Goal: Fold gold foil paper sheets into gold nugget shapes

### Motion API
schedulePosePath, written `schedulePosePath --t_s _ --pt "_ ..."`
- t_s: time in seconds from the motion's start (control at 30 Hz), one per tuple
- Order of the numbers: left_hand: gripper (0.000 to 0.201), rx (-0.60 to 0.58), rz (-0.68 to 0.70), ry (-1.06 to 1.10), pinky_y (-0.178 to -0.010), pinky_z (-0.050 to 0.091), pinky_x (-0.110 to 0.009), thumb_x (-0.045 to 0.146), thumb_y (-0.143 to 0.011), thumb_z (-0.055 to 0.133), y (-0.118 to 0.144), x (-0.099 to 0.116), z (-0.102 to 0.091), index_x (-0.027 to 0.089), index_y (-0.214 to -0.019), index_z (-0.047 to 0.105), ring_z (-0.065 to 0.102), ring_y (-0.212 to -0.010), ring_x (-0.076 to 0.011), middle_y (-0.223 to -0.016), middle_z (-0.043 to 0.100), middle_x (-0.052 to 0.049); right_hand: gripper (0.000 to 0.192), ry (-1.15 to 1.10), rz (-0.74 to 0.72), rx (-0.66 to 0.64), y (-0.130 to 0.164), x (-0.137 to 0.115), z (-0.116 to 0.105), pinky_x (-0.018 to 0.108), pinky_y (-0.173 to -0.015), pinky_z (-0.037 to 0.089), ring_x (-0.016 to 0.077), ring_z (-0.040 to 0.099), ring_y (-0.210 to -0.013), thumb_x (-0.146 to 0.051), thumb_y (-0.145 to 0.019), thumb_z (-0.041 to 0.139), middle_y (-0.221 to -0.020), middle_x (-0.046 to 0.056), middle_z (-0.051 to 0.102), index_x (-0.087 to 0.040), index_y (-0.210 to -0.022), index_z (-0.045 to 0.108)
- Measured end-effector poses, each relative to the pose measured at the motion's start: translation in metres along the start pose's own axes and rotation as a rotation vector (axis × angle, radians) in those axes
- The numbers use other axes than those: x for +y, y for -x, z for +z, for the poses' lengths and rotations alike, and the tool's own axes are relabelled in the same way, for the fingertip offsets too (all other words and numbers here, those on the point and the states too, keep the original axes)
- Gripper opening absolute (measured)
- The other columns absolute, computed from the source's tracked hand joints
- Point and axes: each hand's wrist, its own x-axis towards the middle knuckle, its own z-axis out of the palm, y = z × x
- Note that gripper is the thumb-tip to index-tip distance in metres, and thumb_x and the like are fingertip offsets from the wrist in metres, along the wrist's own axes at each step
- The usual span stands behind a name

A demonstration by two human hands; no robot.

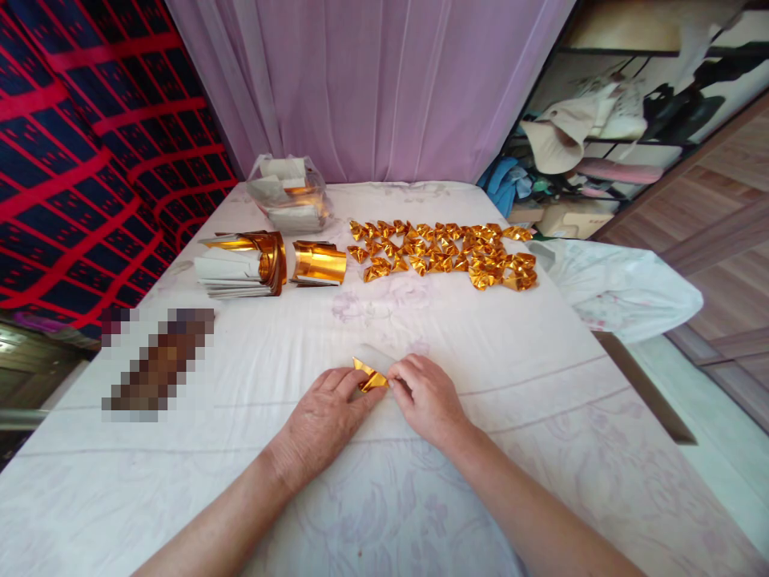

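Between my hands, near the middle of the table, lies a partly folded sheet of gold foil paper (371, 375) with a pale back. My left hand (328, 413) presses on its left and near side, fingers closed on it. The fingertips of my right hand (426, 397) pinch its right corner. Farther back, several folded gold foil pieces (441, 248) sit in rows. To their left stand a small curled stack of gold foil sheets (320, 263) and a larger stack with white backs (243, 264).
A clear plastic bag (288, 192) of more sheets stands at the table's back left. A white plastic bag (630, 284) hangs at the right edge. A purple curtain (372, 88) closes off the back. Shelves with a cap (556, 136) stand at the right.
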Motion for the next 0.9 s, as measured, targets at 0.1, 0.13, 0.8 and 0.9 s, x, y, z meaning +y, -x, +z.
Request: schedulePosePath --t_s 0.1,0.13,0.8,0.9 --pt "0.038 0.002 -0.005 -0.005 -0.097 0.048 -0.044 0.016 -0.092 0.054 -0.002 0.002 -0.001 0.025 -0.129 0.056 0.056 -0.113 -0.0251 -0.121 0.06 -0.009 0.014 0.007 -0.005 0.001 0.0 0.0 0.0 0.028 -0.071 0.039 0.0171 0.057 -0.078 -0.009 -0.084 0.056 -0.08 0.001 0.061 -0.021 -0.08 0.061" --pt "0.038 0.013 -0.001 0.002 -0.097 0.049 -0.044 0.017 -0.092 0.055 -0.003 0.001 0.0 0.024 -0.129 0.056 0.056 -0.113 -0.0251 -0.121 0.061 -0.009 0.014 0.006 -0.006 0.001 0.0 0.0 0.0 0.028 -0.071 0.039 0.0171 0.057 -0.078 -0.009 -0.084 0.056 -0.08 0.001 0.061 -0.021 -0.08 0.061" --pt "0.031 0.056 0.067 -0.004 -0.106 0.037 -0.041 0.028 -0.1 0.046 0.013 -0.02 0.001 0.027 -0.129 0.057 0.053 -0.124 -0.0207 -0.132 0.063 -0.003 0.017 -0.009 -0.054 0.054 0.003 0.002 0.004 0.028 -0.074 0.041 0.0171 0.057 -0.08 -0.007 -0.085 0.053 -0.082 0.002 0.062 -0.02 -0.086 0.062" --pt "0.031 0.07 0.03 -0.04 -0.109 0.031 -0.042 0.034 -0.098 0.048 0.014 -0.016 0.001 0.029 -0.128 0.058 0.051 -0.126 -0.0224 -0.131 0.063 -0.001 0.021 0.031 -0.148 0.087 0.006 -0.003 0.002 0.03 -0.076 0.043 0.0185 0.056 -0.084 -0.007 -0.085 0.054 -0.089 0.005 0.062 -0.02 -0.096 0.066"
